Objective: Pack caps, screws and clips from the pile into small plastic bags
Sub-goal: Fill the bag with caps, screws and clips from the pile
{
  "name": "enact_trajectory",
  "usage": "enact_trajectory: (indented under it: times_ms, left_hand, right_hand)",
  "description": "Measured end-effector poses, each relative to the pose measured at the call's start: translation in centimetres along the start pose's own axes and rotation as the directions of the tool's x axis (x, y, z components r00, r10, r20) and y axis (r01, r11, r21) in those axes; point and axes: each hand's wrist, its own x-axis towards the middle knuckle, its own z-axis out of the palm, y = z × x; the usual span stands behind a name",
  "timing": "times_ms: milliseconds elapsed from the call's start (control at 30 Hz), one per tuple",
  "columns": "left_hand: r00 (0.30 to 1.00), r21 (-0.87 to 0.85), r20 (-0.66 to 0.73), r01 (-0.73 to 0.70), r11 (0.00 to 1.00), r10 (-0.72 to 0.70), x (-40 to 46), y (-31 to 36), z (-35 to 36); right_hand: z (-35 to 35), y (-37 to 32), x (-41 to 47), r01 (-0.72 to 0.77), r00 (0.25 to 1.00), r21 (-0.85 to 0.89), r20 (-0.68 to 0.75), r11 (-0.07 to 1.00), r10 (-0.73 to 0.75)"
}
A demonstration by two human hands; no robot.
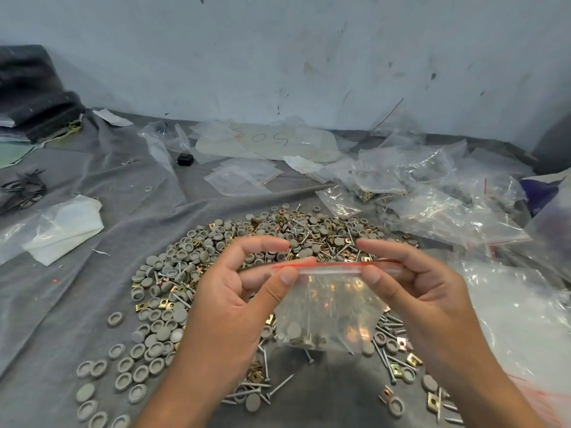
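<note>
A small clear plastic bag point(327, 310) with a red zip strip hangs in mid-air above the pile. Grey caps, screws and brass clips sit in its bottom. My left hand point(234, 304) pinches the strip's left end between thumb and fingers. My right hand point(414, 291) pinches the strip's right end the same way. Below and behind lies the pile point(247, 251) of grey round caps, silver screws and brass square clips on grey cloth. More caps point(129, 369) are strewn at the lower left, and screws with clips point(401, 362) at the lower right.
Filled clear bags point(432, 193) are heaped at the right, with more plastic point(519, 319) by my right wrist. Empty flat bags point(244, 177) lie behind the pile. White plastic point(65, 230) lies left. A small black object point(185, 159) sits near the wall point(278, 57).
</note>
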Motion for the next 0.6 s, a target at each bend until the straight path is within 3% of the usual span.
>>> enact_trajectory:
  times_ms: [133, 233, 333, 400, 467, 533, 600]
  left_hand:
    - [1.0, -0.003, -0.003, 0.007, 1.0, -0.007, 0.0, 0.0, 0.1]
    - [0.999, 0.001, -0.051, 0.006, 1.0, -0.006, 0.3, -0.3, -0.3]
    - [0.989, 0.029, -0.142, -0.031, 0.999, 0.035, 0.7, -0.4, -1.0]
    - [0.986, 0.052, -0.162, -0.041, 0.998, 0.049, 0.7, -0.5, -1.2]
    - [0.985, 0.076, -0.166, -0.027, 0.997, 0.039, 0.6, -0.6, -1.3]
    - [0.988, 0.112, -0.151, -0.016, 0.994, 0.033, 0.6, -0.6, -1.3]
    - [0.989, 0.126, -0.146, -0.016, 0.992, 0.034, 0.6, -0.6, -1.3]
  right_hand:
    - [0.0, -1.5, 0.4, 0.082, 0.994, -0.284, 0.086, 0.955, -0.06]
    - [-0.4, -3.1, 2.2, 0.074, 0.994, -0.282, 0.1, 0.957, -0.047]
    - [-2.0, -4.1, 7.0, 0.024, 0.998, -0.281, -0.047, 0.959, -0.039]
    - [-3.9, -4.2, 11.2, -0.044, 0.973, -0.245, -0.23, 0.968, -0.014]
    - [-6.5, -4.2, 15.1, -0.139, 0.895, -0.085, -0.438, 0.987, 0.088]
    - [-9.4, -3.4, 17.3, -0.209, 0.753, 0.09, -0.62, 0.974, 0.219]
    - [-12.5, -1.6, 17.6, -0.306, 0.622, 0.198, -0.699, 0.931, 0.353]
